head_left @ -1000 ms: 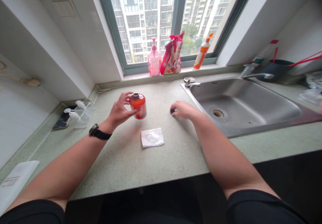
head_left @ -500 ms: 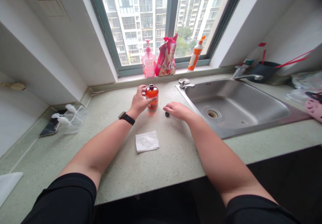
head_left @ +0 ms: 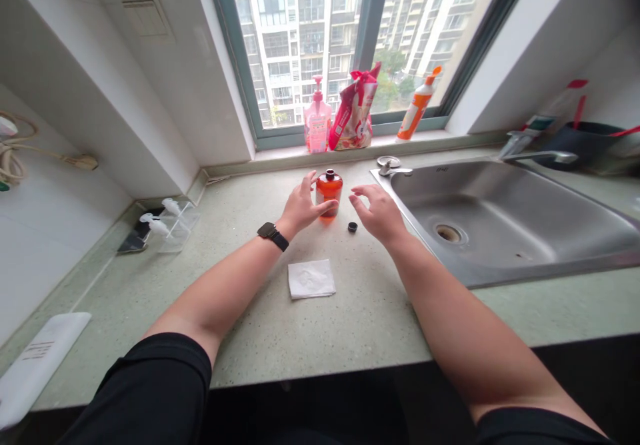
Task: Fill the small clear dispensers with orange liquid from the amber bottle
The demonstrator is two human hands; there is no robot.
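An amber bottle [head_left: 329, 185] with an uncapped black neck stands upright on the counter [head_left: 260, 325]. My left hand [head_left: 300, 206] is at its left side, fingers apart and the thumb across its lower front; whether it touches the bottle I cannot tell. To the bottle's right, my right hand [head_left: 379, 212] hovers with fingers parted and nothing in it. A small black cap [head_left: 353, 227] lies on the counter just below that hand's fingers. Nearer to me is a folded white tissue [head_left: 311, 279].
A steel sink [head_left: 480, 275] with a faucet [head_left: 537, 155] is on the right. Clear pump dispensers [head_left: 173, 228] stand at left, and a long white object [head_left: 47, 358] lies front left. A pink pump bottle [head_left: 318, 125], red bag [head_left: 356, 115] and orange-white bottle [head_left: 416, 108] line the sill.
My right hand has lifted off the black cap and opened, leaving it on the counter. My left hand stays by the bottle. The whole view has shifted leftward.
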